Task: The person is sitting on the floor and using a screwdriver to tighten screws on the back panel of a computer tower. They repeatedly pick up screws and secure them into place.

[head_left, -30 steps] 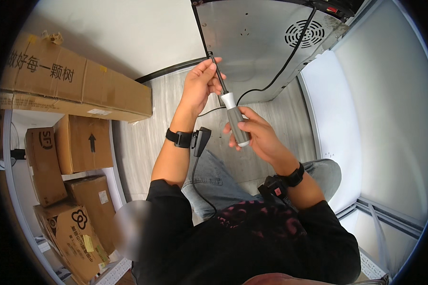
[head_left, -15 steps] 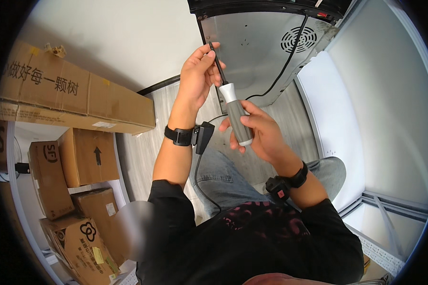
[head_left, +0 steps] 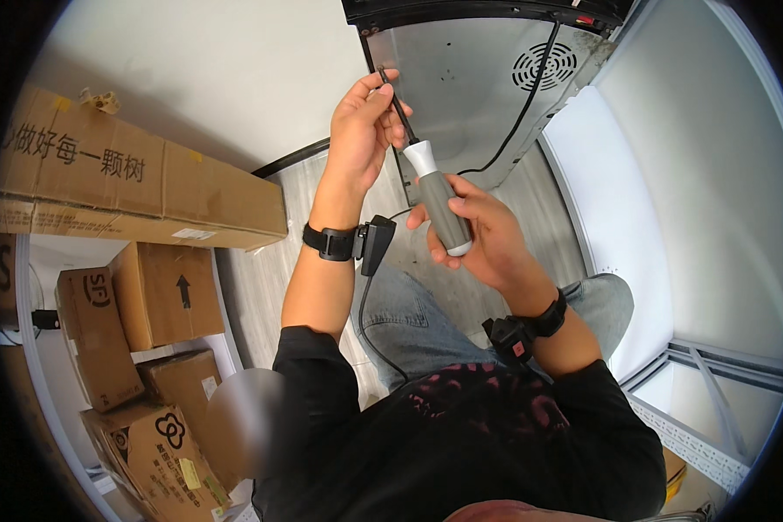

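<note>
A screwdriver point(head_left: 445, 205) with a grey and white handle and a dark shaft is held in both hands. My right hand point(head_left: 487, 233) is closed around the handle. Higher up, my left hand point(head_left: 363, 126) pinches the shaft near its tip, thumb and forefinger on it. The tip points up and left, at the left edge of a grey metal panel point(head_left: 461, 96), which belongs to a black-topped appliance point(head_left: 487, 12). Whether the tip touches the panel or a screw, I cannot tell.
A black cable point(head_left: 522, 113) hangs down the panel past a round vent point(head_left: 544, 67). A long cardboard box point(head_left: 87, 165) lies at left, above shelves with several boxes point(head_left: 170, 296). White panels point(head_left: 618, 200) stand at right. A thin cable point(head_left: 365, 322) trails from my left wrist strap.
The screwdriver has shifted slightly up in the picture, its tip nearer the panel's left edge. My right hand has moved up with the handle; both hands keep hold.
</note>
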Action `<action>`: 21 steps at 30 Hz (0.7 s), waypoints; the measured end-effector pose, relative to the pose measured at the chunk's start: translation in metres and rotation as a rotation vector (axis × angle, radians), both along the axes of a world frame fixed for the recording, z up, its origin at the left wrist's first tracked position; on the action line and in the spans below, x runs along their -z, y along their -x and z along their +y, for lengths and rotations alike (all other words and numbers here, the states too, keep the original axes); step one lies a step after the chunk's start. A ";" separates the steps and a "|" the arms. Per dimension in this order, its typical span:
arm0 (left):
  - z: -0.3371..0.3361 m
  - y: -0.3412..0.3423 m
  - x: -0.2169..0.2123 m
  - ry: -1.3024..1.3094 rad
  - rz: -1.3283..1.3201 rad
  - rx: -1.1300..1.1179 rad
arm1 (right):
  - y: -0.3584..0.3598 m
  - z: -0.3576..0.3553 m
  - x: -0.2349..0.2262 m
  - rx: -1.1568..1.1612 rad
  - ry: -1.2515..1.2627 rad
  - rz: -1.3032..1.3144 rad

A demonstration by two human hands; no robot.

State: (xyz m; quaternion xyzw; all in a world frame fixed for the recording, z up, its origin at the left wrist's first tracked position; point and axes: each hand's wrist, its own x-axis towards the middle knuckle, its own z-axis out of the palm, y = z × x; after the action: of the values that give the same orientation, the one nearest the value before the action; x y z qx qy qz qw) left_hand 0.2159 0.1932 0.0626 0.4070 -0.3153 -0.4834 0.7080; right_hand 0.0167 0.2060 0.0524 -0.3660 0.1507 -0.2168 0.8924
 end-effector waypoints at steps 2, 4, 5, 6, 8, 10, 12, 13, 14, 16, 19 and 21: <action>-0.001 0.001 -0.001 -0.011 -0.011 -0.015 | 0.001 -0.002 0.000 -0.002 -0.018 -0.014; -0.002 0.002 -0.001 -0.015 -0.017 -0.027 | 0.003 -0.004 0.001 -0.011 -0.043 -0.034; -0.002 0.002 0.000 -0.017 -0.020 -0.033 | 0.003 -0.005 0.001 -0.014 -0.050 -0.036; -0.002 0.002 0.000 -0.022 -0.027 -0.036 | 0.003 -0.005 0.001 -0.017 -0.056 -0.038; -0.003 0.001 -0.002 -0.030 -0.041 -0.044 | 0.002 -0.005 0.000 -0.019 -0.062 -0.042; -0.003 0.001 -0.003 -0.037 -0.047 -0.044 | 0.001 -0.004 0.001 -0.017 -0.066 -0.047; -0.002 0.000 -0.001 -0.044 -0.048 -0.041 | 0.001 -0.002 -0.002 -0.009 -0.029 0.003; -0.002 -0.001 -0.002 -0.041 -0.046 -0.035 | 0.000 -0.002 -0.005 -0.002 -0.007 0.028; -0.002 -0.001 -0.002 -0.039 -0.044 -0.029 | 0.001 -0.002 -0.005 -0.002 -0.011 0.021; -0.003 -0.002 -0.003 -0.052 -0.055 -0.028 | 0.002 -0.003 -0.004 -0.002 -0.019 0.007; -0.003 -0.002 -0.003 -0.062 -0.071 -0.038 | 0.003 -0.002 -0.005 0.005 -0.008 0.009; -0.003 -0.002 -0.004 -0.062 -0.075 -0.047 | 0.002 -0.002 -0.006 0.001 -0.018 0.003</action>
State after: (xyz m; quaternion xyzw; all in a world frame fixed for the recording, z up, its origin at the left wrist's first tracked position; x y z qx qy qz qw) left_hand 0.2178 0.1902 0.0661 0.4538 -0.3166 -0.4609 0.6938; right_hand 0.0148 0.2037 0.0582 -0.3581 0.1542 -0.2153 0.8953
